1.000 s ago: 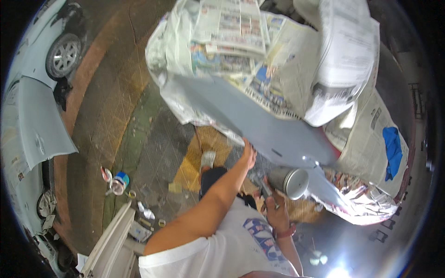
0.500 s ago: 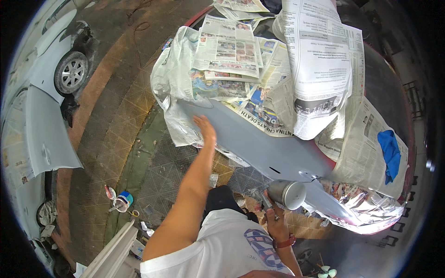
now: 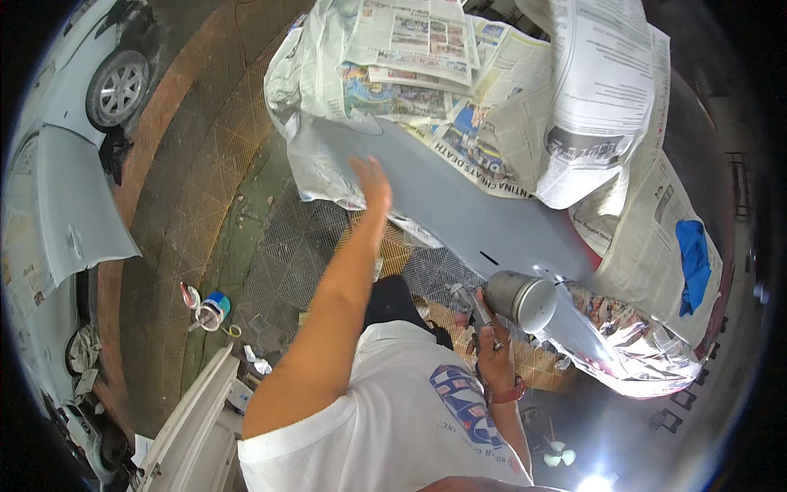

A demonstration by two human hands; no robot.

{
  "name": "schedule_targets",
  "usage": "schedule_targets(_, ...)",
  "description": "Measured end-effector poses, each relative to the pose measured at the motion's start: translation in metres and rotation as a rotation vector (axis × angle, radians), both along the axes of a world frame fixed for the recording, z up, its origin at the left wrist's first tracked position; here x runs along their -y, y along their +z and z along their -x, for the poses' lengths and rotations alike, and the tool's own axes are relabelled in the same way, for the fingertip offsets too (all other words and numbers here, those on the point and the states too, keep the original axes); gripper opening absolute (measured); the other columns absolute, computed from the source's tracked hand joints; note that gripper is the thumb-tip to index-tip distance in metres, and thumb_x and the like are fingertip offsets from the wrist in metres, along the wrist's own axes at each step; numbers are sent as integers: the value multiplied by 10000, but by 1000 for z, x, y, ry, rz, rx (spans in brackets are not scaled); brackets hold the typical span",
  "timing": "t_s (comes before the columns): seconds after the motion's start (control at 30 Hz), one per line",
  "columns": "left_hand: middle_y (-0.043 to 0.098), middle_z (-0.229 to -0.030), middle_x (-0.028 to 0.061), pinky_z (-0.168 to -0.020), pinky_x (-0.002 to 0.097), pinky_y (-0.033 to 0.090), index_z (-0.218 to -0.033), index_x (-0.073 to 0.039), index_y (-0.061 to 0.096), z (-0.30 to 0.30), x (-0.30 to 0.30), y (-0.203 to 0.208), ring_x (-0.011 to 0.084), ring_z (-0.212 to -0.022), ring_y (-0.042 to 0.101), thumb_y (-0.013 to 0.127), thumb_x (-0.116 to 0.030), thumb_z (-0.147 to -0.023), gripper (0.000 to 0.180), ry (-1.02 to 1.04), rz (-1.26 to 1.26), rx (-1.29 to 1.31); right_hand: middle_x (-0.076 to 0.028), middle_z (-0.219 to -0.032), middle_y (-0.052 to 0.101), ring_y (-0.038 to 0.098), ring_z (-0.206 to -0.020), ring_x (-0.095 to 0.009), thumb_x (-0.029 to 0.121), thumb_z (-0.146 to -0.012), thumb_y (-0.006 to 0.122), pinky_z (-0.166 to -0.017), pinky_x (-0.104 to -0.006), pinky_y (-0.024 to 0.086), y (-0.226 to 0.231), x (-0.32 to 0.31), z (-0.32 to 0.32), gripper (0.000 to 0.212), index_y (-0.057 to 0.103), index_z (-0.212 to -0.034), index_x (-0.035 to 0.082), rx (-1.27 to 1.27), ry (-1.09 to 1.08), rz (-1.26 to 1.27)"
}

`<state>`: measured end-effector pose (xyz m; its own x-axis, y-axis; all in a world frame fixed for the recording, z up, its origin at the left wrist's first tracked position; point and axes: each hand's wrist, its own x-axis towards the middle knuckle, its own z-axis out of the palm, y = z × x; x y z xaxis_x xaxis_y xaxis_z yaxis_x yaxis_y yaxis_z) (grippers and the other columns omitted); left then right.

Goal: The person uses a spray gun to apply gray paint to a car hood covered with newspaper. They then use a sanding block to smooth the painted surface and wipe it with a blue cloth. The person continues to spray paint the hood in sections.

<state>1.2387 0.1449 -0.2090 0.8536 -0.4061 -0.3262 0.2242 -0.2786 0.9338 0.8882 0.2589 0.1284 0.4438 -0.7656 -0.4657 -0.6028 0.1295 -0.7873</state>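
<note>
Head view: open left hand (image 3: 375, 187) at 11 o'clock seemingly checks the grey car panel (image 3: 484, 209) at 2, right hand (image 3: 495, 361) gripping a spray gun (image 3: 510, 297) at 4; spraying would first call for withdrawing that open hand.

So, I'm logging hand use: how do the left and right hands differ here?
The left hand is open and empty at the grey panel; the right hand grips a spray gun. The right wrist wears a red band; the left wrist looks bare. Both hands are ungloved.
</note>
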Motion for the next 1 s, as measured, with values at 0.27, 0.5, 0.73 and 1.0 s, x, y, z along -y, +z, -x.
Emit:
schedule_targets(0.27,-92,-1819,334,-1372,606,-10,-1735,83,-36,-35,6,28,459,-1704,-79,230,-625,-1176,941,-105,24,170,-59,-1151,727,513,-667,-59,492,-1184,475,-593,-244,504,-2,4,-16,623,514,-1680,116,129,52,15)
schedule_targets(0.5,-137,-1828,292,-1381,578,1,-1739,49,-92,1,-10,24,439,-1709,-58,228,-694,-1151,1000,-275,-58,296,-60,-1172,737,530,-654,-76,489,-1181,488,-632,-272,526,0,1,-14,603,554,-1656,123,80,82,102)
schedule_targets(0.73,-119,-1814,332,-1393,516,-3,-1717,105,-83,-104,8,-4,431,-1708,-78,157,-745,-1130,1060,-110,54,90,-81,-1203,768,555,-672,-94,425,-1181,504,-647,-277,523,1,-13,6,572,557,-1643,91,27,-12,41)
schedule_targets(1.0,-118,-1784,399,-1323,715,-27,-1735,74,-50,172,9,76,553,-1669,-121,316,-803,-1078,1155,-491,40,649,-72,-1154,800,564,-678,-88,445,-1178,496,-632,-274,525,-1,-19,39,611,508,-1673,87,97,-137,16)
